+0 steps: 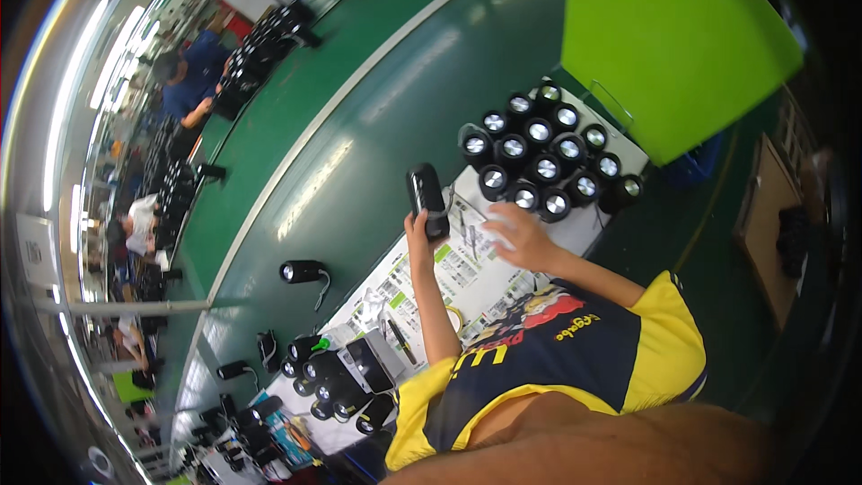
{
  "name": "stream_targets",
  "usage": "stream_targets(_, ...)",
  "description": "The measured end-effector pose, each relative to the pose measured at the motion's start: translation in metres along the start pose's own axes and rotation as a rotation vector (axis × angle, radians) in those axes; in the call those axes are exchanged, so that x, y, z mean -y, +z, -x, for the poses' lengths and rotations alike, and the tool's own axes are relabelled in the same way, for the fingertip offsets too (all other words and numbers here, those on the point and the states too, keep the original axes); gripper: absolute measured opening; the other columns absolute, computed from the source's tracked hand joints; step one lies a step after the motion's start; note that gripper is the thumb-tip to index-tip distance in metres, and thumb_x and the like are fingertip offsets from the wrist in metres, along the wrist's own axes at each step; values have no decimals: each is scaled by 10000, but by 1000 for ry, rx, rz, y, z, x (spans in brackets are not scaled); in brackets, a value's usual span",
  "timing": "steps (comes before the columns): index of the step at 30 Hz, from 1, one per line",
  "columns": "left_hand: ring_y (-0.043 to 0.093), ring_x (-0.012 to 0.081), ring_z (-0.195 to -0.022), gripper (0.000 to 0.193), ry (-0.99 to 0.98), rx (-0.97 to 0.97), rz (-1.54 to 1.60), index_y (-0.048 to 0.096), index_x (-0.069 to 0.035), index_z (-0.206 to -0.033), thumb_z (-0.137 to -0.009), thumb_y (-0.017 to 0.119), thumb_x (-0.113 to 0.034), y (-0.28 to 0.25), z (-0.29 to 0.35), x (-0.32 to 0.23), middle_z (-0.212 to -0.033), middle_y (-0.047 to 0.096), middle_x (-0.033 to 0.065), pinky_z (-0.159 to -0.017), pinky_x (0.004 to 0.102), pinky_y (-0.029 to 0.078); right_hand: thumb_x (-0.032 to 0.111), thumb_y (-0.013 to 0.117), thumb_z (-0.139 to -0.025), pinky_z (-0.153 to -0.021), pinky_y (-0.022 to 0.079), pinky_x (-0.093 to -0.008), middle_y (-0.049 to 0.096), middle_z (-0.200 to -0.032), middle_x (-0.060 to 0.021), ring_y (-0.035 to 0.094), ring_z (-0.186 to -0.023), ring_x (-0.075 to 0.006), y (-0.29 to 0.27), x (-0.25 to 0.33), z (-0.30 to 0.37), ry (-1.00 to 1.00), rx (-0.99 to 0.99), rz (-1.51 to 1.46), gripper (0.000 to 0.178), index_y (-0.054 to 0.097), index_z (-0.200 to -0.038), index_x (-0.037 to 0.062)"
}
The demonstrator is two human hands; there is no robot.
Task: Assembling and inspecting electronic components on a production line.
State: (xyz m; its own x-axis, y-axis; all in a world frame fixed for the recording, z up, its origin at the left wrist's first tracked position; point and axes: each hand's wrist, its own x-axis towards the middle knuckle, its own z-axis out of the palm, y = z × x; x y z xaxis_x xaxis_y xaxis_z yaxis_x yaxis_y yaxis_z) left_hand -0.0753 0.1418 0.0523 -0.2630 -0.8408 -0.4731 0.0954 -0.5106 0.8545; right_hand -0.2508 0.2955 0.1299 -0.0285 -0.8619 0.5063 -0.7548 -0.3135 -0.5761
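Observation:
My left hand (417,238) grips the lower end of a black cylindrical speaker (424,189), tilted over the edge of the worktable. A grey wrist strap (442,213) hangs at the speaker's right side. To the right of it, my right hand (525,238) is raised over the printed sheets (462,251), fingers apart. Something whitish and blurred shows at its fingertips; I cannot tell whether it is held. Just beyond that hand, several black speakers (547,167) stand close together on end, their silver round ends facing up.
A green conveyor belt (377,117) runs along the table's far side, carrying another speaker (301,271). More speakers (328,388) cluster at lower left beside a grey box (384,357), a pen (401,341) and a tape roll (455,319). A bright green panel (669,45) rises at right. A co-worker (193,76) sits across.

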Motion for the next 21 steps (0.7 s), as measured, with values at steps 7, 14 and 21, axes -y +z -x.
stream_targets(7, 605, 143, -716, 477, -48, 403, -319, 429, -39, -1196, -835, 583, -309, -6, 122, 32, -928, 591, 91, -553, 256, 505, 88, 639, -654, -956, 300, -470, 394, -1271, -101, 365, -1163, -338, 40, 22, 59, -81, 183, 256, 706, 369, -1296, 209)
stream_targets(14, 577, 139, -807, 468, -209, 782, -409, 325, -81, -1311, -924, 445, -317, 29, 151, 56, -980, 593, 86, -680, 253, 459, 99, 785, -500, -982, 340, -367, 455, -1142, -141, 407, -1143, -319, 7, -14, 152, 474, 89, -273, 746, 442, -1161, 65)
stream_targets(21, 574, 143, -866, 409, -207, 684, -434, 399, -96, -1272, -918, 436, -298, 35, 151, 80, -1054, 593, 76, -732, 258, 443, 194, 832, -496, -872, 421, -339, 528, -1087, -139, 535, -998, -267, 4, -89, 184, 901, -682, -263, 752, 472, -1131, 12)
